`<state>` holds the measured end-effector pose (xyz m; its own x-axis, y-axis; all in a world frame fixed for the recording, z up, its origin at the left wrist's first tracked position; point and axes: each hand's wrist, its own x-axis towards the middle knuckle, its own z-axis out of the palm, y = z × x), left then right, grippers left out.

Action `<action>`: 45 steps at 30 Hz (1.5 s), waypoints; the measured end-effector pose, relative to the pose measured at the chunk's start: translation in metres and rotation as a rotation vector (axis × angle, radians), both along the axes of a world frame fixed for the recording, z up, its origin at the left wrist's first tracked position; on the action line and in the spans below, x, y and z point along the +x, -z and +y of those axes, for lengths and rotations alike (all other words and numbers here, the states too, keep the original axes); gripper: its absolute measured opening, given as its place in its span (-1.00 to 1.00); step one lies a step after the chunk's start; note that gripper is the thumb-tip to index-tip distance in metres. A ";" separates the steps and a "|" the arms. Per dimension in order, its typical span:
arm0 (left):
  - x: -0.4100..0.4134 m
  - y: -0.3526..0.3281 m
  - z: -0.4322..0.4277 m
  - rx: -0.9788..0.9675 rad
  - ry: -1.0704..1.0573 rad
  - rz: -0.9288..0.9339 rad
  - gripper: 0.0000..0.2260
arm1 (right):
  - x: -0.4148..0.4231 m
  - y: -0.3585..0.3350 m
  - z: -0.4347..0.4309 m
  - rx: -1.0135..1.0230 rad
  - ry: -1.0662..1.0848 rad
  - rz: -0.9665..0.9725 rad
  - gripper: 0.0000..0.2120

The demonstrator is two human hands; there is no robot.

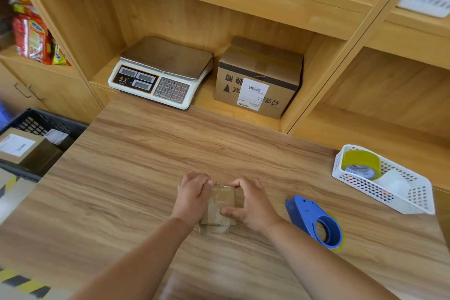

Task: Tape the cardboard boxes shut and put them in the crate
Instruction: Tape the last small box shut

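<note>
Sitting btwn 2 hands' fingers [239, 184]: box [221, 202]

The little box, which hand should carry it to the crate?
Probably the left hand. It already presses the little box, and the crate sits off the table's left edge. The right hand would have to cross over.

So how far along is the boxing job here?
Done: labelled boxes already sit in the black crate. In hand: both hands, left and right, press tape onto a small box. Left: crating it, plus the shelf box.
</note>
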<state>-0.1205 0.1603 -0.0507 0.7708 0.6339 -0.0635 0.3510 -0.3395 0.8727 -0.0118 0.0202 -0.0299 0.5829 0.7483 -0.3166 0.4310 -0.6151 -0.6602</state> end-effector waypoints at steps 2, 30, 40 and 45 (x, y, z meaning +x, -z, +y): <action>-0.002 -0.004 -0.002 0.038 -0.015 -0.030 -0.69 | -0.003 0.001 0.005 0.063 0.044 -0.008 -0.43; -0.004 -0.015 0.000 0.026 0.092 0.093 -0.78 | -0.014 0.010 0.017 0.235 0.365 0.171 -0.85; -0.066 0.017 -0.009 -0.083 0.219 0.031 -0.02 | -0.057 0.004 -0.031 0.117 0.251 0.270 -0.24; -0.062 0.009 -0.021 -0.129 0.191 0.001 -0.08 | -0.064 0.000 -0.022 0.154 0.229 0.198 -0.23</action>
